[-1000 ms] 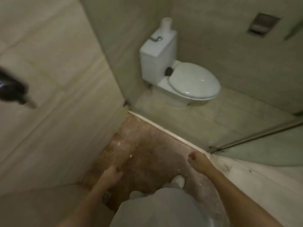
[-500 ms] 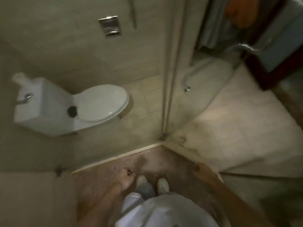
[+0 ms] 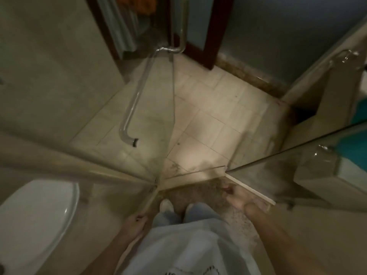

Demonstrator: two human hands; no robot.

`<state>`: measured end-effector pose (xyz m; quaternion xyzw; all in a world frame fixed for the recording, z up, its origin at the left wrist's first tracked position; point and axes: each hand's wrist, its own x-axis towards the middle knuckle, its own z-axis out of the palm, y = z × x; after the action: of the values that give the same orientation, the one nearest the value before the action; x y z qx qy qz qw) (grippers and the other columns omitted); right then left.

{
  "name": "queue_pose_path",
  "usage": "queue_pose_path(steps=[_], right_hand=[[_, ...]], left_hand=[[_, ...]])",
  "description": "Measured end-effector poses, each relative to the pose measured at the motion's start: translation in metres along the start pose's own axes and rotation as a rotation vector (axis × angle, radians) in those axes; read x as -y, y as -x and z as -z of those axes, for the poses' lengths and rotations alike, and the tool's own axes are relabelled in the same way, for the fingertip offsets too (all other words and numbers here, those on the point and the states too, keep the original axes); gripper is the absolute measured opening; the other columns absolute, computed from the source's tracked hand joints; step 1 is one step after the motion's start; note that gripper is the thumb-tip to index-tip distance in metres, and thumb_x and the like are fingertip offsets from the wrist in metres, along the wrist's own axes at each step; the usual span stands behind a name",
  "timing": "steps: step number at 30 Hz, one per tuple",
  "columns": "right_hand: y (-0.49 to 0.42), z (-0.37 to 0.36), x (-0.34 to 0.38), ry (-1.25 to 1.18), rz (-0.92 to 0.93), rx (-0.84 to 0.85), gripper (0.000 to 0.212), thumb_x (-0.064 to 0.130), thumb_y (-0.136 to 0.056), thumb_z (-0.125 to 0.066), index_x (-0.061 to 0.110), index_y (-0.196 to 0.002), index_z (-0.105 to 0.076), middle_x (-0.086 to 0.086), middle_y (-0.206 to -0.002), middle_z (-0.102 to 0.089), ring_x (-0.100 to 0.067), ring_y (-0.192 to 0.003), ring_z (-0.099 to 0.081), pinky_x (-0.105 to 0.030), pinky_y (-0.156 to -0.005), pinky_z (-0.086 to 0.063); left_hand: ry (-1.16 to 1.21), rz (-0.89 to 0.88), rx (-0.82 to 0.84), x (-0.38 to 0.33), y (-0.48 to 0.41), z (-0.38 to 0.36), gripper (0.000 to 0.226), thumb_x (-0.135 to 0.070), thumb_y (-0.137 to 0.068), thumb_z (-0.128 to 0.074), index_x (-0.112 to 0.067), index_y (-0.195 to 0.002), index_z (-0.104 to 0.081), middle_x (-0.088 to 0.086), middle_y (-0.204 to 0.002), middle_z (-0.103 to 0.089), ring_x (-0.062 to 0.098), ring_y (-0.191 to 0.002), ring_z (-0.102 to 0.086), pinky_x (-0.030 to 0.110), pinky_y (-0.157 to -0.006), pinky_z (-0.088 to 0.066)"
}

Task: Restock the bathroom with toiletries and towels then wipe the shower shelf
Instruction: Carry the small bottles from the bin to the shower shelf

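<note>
I stand on the brown shower floor (image 3: 200,192), looking down at my feet. My left hand (image 3: 135,224) hangs by my left hip with loosely curled fingers and holds nothing. My right hand (image 3: 237,197) hangs lower right, fingers slightly apart, also with nothing in it. A glass shower door (image 3: 155,120) with a long metal handle (image 3: 135,96) stands swung outward ahead of me. No towels, toiletries or shower shelf can be made out with certainty; a teal patch (image 3: 355,143) shows at the right edge.
A white toilet lid (image 3: 37,217) lies lower left behind a glass panel. Pale tiled bathroom floor (image 3: 214,120) stretches ahead toward a dark wooden door frame (image 3: 210,36). A beige counter (image 3: 325,108) stands at right, behind another glass panel (image 3: 297,159).
My view has swung to the right: the toilet slid from centre to the lower left, and the doorway and counter came into sight. Both hands stayed hanging at my sides.
</note>
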<state>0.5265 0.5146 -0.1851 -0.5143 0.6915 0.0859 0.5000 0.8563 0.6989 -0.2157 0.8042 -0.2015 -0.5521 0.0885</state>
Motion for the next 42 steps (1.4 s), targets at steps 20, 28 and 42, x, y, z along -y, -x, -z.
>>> queue_pose_path(steps=[20, 28, 42], right_hand=[[-0.103, 0.108, -0.024, -0.16, -0.243, -0.016, 0.031, 0.024, -0.096, -0.061, 0.008, -0.123, -0.065, -0.011, -0.124, -0.068, -0.025, -0.114, -0.063, -0.027, -0.088, -0.045], [-0.142, 0.199, 0.063, -0.307, -0.106, -0.107, 0.027, 0.027, -0.097, -0.06, 0.012, -0.118, -0.066, -0.005, -0.111, -0.07, -0.02, -0.101, -0.067, -0.037, -0.089, -0.056], [-0.172, 0.299, 0.09, -0.797, -0.146, -0.543, 0.016, 0.021, -0.098, -0.06, 0.02, -0.112, -0.066, 0.002, -0.103, -0.071, -0.019, -0.093, -0.071, -0.028, -0.074, -0.058]], left_hand=[[-0.373, -0.356, 0.158, -0.416, -0.138, -0.04, 0.013, -0.028, -0.092, -0.061, -0.023, -0.102, -0.068, 0.002, -0.101, -0.071, 0.021, -0.097, -0.067, 0.028, -0.084, -0.049], [-0.375, -0.392, 0.155, -0.49, -0.147, -0.035, 0.013, -0.028, -0.094, -0.062, -0.022, -0.104, -0.068, 0.004, -0.104, -0.069, 0.023, -0.097, -0.067, 0.031, -0.09, -0.05], [-0.749, -0.309, 0.255, -0.546, -0.233, 0.008, 0.005, -0.026, -0.091, -0.067, -0.023, -0.089, -0.069, 0.007, -0.097, -0.074, 0.026, -0.096, -0.07, 0.037, -0.092, -0.053]])
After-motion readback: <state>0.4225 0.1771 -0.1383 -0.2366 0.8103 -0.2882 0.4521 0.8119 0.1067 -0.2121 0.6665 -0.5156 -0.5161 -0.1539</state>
